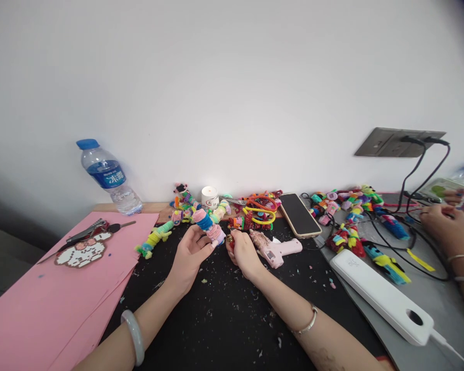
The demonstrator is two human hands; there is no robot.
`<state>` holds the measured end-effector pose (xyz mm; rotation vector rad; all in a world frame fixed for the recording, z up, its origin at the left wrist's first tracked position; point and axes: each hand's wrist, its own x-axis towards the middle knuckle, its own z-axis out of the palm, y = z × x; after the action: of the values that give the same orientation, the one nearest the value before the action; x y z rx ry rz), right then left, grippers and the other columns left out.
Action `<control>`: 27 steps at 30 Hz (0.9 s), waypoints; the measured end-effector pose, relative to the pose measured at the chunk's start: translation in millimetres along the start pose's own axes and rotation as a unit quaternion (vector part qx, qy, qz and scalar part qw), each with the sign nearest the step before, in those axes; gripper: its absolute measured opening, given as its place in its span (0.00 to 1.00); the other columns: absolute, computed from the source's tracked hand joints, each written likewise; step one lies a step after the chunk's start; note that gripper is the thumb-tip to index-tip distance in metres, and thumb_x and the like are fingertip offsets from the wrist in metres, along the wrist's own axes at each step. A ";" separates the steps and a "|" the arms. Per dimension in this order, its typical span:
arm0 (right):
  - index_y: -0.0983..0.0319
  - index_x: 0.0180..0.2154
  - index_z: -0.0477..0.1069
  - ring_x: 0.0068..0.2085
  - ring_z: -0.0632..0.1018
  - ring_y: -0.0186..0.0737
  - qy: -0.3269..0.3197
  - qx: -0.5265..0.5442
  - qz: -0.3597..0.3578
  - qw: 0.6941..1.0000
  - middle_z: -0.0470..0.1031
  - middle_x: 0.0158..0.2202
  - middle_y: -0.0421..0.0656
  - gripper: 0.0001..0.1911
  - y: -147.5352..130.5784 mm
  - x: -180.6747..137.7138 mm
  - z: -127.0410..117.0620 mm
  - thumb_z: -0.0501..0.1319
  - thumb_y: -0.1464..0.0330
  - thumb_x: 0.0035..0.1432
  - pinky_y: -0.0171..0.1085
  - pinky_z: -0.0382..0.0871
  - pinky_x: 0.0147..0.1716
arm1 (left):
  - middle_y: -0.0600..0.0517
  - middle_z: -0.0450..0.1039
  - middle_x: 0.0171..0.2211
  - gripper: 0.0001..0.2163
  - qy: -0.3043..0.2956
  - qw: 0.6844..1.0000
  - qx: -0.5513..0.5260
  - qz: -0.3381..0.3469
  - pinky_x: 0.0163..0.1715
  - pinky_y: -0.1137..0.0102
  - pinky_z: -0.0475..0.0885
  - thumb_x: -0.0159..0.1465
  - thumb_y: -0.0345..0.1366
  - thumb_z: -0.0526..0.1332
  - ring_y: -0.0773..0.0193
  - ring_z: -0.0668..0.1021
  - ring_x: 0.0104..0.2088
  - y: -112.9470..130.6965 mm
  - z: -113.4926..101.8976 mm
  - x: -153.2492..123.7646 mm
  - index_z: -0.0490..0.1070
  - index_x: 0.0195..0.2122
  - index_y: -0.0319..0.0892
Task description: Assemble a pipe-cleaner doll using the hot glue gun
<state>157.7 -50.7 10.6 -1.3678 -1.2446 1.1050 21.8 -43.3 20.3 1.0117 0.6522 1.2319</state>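
My left hand (189,253) is curled around a fuzzy pipe-cleaner figure (209,225) with blue, pink and white coils, holding it above the black mat (224,314). Just to its right, my right hand (243,252) is closed on a small red and gold object (231,240) that I cannot name. The two hands almost touch. A pink hot glue gun (275,249) lies on the mat right beside my right hand. More pipe-cleaner figures lie around: a yellow-green one (153,240) to the left, and a colourful pile (255,211) behind.
Pink paper sheets (42,309) with keys and a bead-art piece (83,251) lie left. A water bottle (107,178), a small white jar (210,196), a phone (299,215), a white power strip (382,294) and cables are around. Another person's hands (446,224) work at the right.
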 end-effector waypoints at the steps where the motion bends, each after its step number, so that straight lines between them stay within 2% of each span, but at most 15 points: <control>1: 0.58 0.12 0.50 0.14 0.56 0.31 0.001 -0.003 -0.001 1.000 0.51 0.10 0.34 0.25 0.2 0.3 0.1 0.40 0.70 0.62 0.32 0.53 0.18 | 0.50 0.71 0.44 0.15 -0.001 1.000 -0.001 -0.001 0.49 0.65 0.65 0.53 0.28 0.65 0.62 0.73 0.45 -0.1 -0.1 0.0 0.68 0.41 0.43; 16: 0.58 0.13 0.50 0.14 0.55 0.31 0.008 -0.017 -0.004 1.000 0.50 0.10 0.35 0.24 1.0 -0.4 0.0 0.40 0.70 0.62 0.32 0.51 0.16 | 0.50 0.72 0.44 0.14 0.012 1.000 -0.003 0.000 0.49 0.65 0.66 0.51 0.29 0.66 0.61 0.74 0.45 0.2 0.9 0.2 0.68 0.39 0.43; 23: 0.59 0.12 0.51 0.13 0.54 0.29 0.002 0.005 -0.001 1.000 0.49 0.10 0.34 0.30 -1.0 -1.5 0.3 0.37 0.59 0.64 0.31 0.50 0.14 | 0.51 0.71 0.44 0.15 0.010 1.000 -0.002 0.001 0.48 0.65 0.66 0.52 0.29 0.66 0.61 0.74 0.44 0.2 0.7 0.2 0.68 0.40 0.44; 27: 0.59 0.11 0.52 0.12 0.54 0.29 -0.001 0.000 0.002 1.000 0.48 0.09 0.34 0.31 0.2 -0.6 0.1 0.38 0.58 0.64 0.31 0.51 0.15 | 0.50 0.72 0.44 0.16 0.015 1.000 -0.003 0.002 0.49 0.65 0.66 0.51 0.29 0.66 0.61 0.74 0.45 0.9 1.4 0.1 0.69 0.40 0.43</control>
<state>157.5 -51.2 10.4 -1.3703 -1.2434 1.1089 22.6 -43.6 21.7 0.9903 0.6704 1.2539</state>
